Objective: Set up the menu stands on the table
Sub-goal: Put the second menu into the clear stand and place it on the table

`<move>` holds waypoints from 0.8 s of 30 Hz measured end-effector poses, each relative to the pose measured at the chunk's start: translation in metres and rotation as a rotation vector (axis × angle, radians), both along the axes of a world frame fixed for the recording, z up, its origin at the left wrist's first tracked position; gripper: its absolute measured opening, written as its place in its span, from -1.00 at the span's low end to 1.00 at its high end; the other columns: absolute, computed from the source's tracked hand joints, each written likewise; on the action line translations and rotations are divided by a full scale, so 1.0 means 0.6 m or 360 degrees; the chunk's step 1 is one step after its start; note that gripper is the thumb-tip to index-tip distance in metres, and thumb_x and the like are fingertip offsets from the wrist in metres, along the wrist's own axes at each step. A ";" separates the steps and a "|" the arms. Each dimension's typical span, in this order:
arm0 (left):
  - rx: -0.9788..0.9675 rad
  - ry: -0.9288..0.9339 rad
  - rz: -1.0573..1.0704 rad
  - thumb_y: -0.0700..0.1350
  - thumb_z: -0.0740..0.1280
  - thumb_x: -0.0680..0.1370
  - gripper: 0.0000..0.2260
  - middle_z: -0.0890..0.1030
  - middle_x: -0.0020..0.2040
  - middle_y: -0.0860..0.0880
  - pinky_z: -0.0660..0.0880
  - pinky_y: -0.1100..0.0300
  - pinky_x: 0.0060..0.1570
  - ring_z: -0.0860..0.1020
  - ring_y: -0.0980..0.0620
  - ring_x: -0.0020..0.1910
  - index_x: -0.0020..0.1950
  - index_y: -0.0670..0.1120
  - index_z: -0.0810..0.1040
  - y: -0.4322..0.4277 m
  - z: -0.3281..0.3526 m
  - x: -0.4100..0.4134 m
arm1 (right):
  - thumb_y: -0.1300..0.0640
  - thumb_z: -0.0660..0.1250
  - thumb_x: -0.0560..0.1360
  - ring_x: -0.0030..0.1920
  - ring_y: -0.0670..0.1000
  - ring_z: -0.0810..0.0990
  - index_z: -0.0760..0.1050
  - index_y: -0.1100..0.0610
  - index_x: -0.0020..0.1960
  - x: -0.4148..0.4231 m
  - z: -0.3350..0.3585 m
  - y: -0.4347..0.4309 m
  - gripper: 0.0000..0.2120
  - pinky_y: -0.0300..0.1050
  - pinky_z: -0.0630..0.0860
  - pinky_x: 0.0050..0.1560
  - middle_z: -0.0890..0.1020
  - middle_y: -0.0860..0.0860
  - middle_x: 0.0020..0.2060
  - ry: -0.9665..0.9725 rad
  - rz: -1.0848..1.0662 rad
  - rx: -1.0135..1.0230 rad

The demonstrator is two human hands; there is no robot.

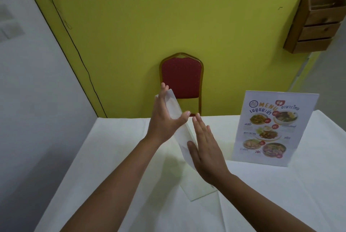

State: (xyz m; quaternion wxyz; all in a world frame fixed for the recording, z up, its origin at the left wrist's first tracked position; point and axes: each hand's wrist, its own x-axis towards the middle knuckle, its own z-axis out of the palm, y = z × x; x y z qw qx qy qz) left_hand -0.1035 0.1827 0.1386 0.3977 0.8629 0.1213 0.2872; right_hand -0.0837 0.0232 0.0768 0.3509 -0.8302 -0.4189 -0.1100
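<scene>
A clear acrylic menu stand (182,134) stands edge-on to me in the middle of the white table (116,156), its base resting on the cloth. My left hand (165,117) grips its upper part, fingers behind and thumb in front. My right hand (207,151) lies flat against its right face with fingers straight and together. A second menu stand (271,128) with a colourful food menu stands upright at the right of the table, apart from both hands.
A red padded chair (181,78) with a gold frame stands behind the table's far edge against the yellow wall. A wooden box (316,21) hangs on the wall at upper right. A white wall lies to the left.
</scene>
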 end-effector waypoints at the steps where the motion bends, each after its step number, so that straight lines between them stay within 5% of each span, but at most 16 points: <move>1: -0.0003 0.0014 0.0003 0.20 0.44 0.41 -0.08 0.02 0.63 0.06 0.17 0.18 0.47 0.05 0.22 0.54 0.60 -0.02 0.02 0.007 0.001 -0.011 | 0.02 0.00 0.63 0.55 -0.20 -0.13 -0.17 -0.02 0.57 0.001 0.004 0.000 -0.42 -0.21 -0.18 0.53 -0.13 -0.15 0.56 0.0002 0.0053 0.0005; 3: -0.0015 0.0041 0.0025 0.10 0.47 0.44 -0.11 0.02 0.63 0.07 0.17 0.25 0.43 0.06 0.24 0.53 0.61 -0.01 0.00 0.020 0.003 -0.033 | -0.02 -0.02 0.62 0.56 -0.17 -0.12 -0.16 -0.01 0.58 0.003 0.009 -0.001 -0.42 -0.18 -0.17 0.53 -0.13 -0.13 0.56 0.0026 0.0127 -0.0008; 9: 0.0041 0.0151 0.0070 0.04 0.46 0.46 -0.11 0.08 0.61 0.09 0.27 0.03 0.47 0.14 0.15 0.55 0.61 0.08 -0.06 0.043 0.004 -0.084 | -0.29 -0.15 0.56 0.54 -0.20 -0.24 -0.21 -0.07 0.57 0.022 0.000 0.027 -0.34 -0.11 -0.19 0.53 -0.24 -0.18 0.54 0.0280 0.0217 -0.0151; 13: 0.0181 0.0191 0.0017 -0.01 0.41 0.48 -0.14 0.03 0.62 0.12 0.24 -0.06 0.50 0.09 0.14 0.57 0.61 0.07 -0.07 0.029 0.012 -0.101 | -0.28 -0.11 0.59 0.50 -0.22 -0.26 -0.20 -0.05 0.58 0.044 -0.015 0.052 -0.34 -0.04 -0.15 0.55 -0.28 -0.19 0.52 0.0365 0.0219 -0.0279; 17: 0.0268 0.0217 0.0035 0.02 0.37 0.48 -0.16 0.08 0.60 0.13 0.41 -0.15 0.37 0.18 0.02 0.56 0.59 0.17 -0.12 0.025 0.011 -0.120 | -0.33 -0.06 0.56 0.56 -0.11 -0.20 -0.21 -0.02 0.59 0.052 -0.022 0.075 -0.27 0.07 -0.10 0.56 -0.24 -0.11 0.56 0.0502 0.0217 -0.0305; 24: 0.0341 0.0329 0.0234 -0.02 0.31 0.51 -0.22 0.17 0.58 0.03 0.38 -0.16 0.39 0.27 -0.02 0.50 0.61 0.03 -0.08 0.050 0.000 -0.170 | -0.43 0.05 0.47 0.57 -0.05 -0.22 -0.30 -0.02 0.57 0.044 -0.048 0.100 -0.09 0.13 -0.10 0.54 -0.24 -0.10 0.57 0.0784 0.0273 -0.0220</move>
